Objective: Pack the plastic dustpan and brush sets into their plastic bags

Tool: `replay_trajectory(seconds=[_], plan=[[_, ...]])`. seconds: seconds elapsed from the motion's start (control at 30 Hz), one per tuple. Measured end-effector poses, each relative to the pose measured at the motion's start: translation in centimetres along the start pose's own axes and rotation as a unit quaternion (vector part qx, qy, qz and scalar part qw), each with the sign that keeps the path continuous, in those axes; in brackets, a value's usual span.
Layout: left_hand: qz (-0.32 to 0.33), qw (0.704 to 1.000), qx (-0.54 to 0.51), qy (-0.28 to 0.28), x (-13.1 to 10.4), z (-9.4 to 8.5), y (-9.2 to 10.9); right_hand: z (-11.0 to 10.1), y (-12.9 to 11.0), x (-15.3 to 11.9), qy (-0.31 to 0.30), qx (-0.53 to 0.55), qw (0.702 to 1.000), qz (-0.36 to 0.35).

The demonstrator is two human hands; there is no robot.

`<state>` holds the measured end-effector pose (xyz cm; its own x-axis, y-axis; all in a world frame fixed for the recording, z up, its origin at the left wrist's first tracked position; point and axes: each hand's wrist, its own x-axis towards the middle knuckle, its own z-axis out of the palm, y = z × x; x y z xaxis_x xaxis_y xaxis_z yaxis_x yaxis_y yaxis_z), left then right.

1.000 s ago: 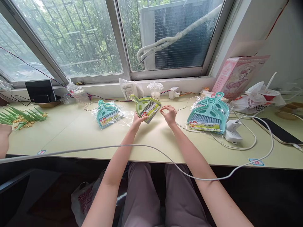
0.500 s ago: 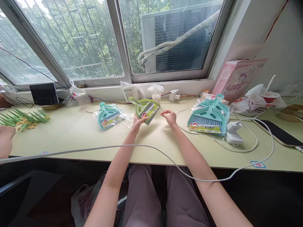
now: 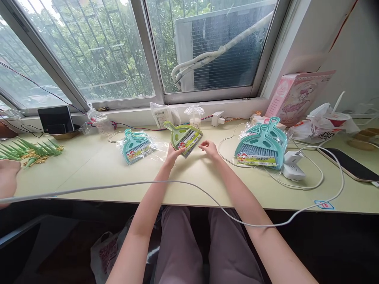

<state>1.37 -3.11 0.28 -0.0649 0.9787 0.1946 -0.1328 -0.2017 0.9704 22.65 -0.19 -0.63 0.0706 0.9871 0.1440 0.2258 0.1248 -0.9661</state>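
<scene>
A green dustpan and brush set [image 3: 185, 136] with a printed label is gripped at its lower left side by my left hand [image 3: 173, 153], tilted above the table. My right hand [image 3: 209, 149] is beside the set's right edge, its thumb and fingertips pinched together; whatever is between them is too small to make out. Left of these lies a wrapped teal dustpan set [image 3: 135, 146]. To the right lie several teal dustpan sets [image 3: 262, 144] in clear wrap.
A white cable [image 3: 183, 182] crosses in front of my forearms. Adapters [image 3: 292, 170], a phone [image 3: 349, 163] and a pink box [image 3: 299, 96] are at the right. Another person's hand [image 3: 8, 177] is by green stalks [image 3: 32, 150] at the left. A cup [image 3: 194, 117] stands behind.
The green set has shifted slightly right with my left hand. My right hand has moved a little left, closer to its edge.
</scene>
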Motion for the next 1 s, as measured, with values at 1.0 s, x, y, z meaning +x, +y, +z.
replay_trajectory(seconds=[1.0], plan=[[0.080,0.993,0.001,-0.090,-0.4,0.2,0.5,1.4,-1.8,-1.4,-0.089,0.199,0.975,-0.032]])
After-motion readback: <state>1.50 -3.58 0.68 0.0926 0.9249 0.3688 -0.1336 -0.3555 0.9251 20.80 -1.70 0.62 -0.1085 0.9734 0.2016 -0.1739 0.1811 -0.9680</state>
